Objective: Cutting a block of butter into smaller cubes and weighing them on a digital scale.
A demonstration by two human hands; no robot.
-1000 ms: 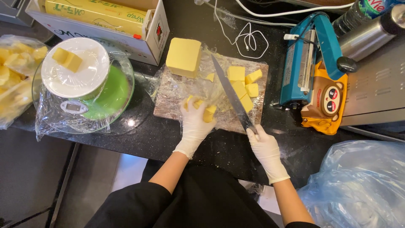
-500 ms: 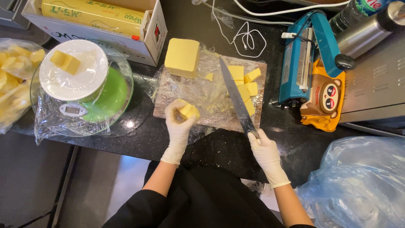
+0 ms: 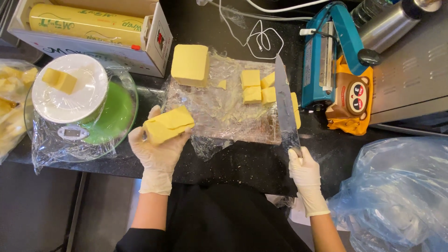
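Left gloved hand (image 3: pixel 156 151) grip closed around pale yellow butter pieces (image 3: pixel 168 123), held above black desk (image 3: pixel 242 163) edge at 8 o'clock of plastic-wrapped cutting board (image 3: pixel 224 112); right gloved hand (image 3: pixel 304 173) grip shut on long steel knife (image 3: pixel 284 102), blade lying along board's 3 o'clock side; round wrapped kitchen scale (image 3: pixel 74 100) at 9 o'clock.

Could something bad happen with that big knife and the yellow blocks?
Maybe. The right hand holds the long knife with its blade lying over the cut cubes, so a careless move might knock them or nick a finger. The left hand carries butter pieces loosely on its open glove, past the wrapped board; they look slippery and could slide off. The scale sits close to the counter edge and might get bumped.
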